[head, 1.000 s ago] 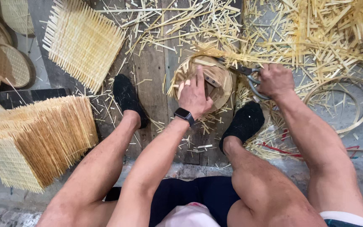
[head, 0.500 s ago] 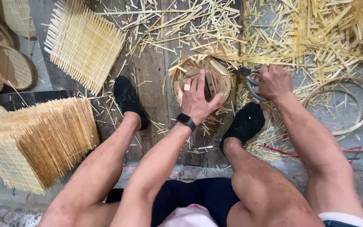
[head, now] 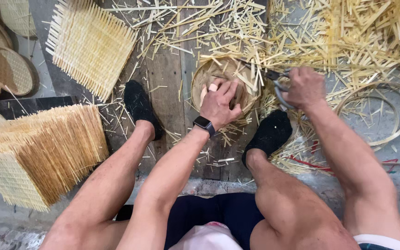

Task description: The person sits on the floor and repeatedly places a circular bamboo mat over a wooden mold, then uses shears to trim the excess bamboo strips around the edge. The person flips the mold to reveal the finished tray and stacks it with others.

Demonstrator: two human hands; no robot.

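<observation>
two hands work over a round woven bamboo basket (head: 225,83) lying on the wooden floor planks (head: 167,88) between the person's black-socked feet. the left hand (head: 219,104) presses flat on the basket, fingers curled over its rim. the right hand (head: 305,86) is clamped around the handles of metal shears (head: 274,81), blades at the basket's edge. cut bamboo strips (head: 348,37) litter the floor; a stack of woven mats (head: 38,153) sits well apart.
</observation>
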